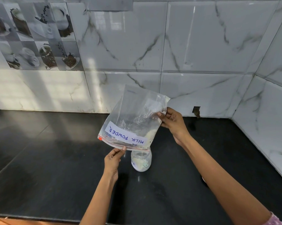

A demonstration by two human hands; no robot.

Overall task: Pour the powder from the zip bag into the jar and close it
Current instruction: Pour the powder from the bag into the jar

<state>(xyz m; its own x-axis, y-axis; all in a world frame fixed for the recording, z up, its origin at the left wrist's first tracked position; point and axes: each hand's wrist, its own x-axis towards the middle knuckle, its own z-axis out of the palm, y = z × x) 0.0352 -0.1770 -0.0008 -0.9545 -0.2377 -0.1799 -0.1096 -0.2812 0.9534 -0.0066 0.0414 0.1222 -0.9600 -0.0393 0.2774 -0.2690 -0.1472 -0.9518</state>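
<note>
A clear zip bag [133, 117] labelled "MILK POWDER" hangs upside down over the counter, its red zip edge at the bottom. Cream powder has gathered in the bag's lower right corner, directly above the mouth of a clear jar [141, 160]. The jar stands open on the black counter with pale powder and a small light-green scoop inside. My left hand [112, 161] pinches the zip edge at the bottom left. My right hand [172, 120] grips the bag's upper right side. No lid shows in view.
The black counter [55, 159] runs back to a marble-tiled wall [185, 46] and a side wall at the right. A small dark thing [204, 181] lies on the counter, mostly hidden behind my right forearm. The counter's front edge is at the bottom of the view.
</note>
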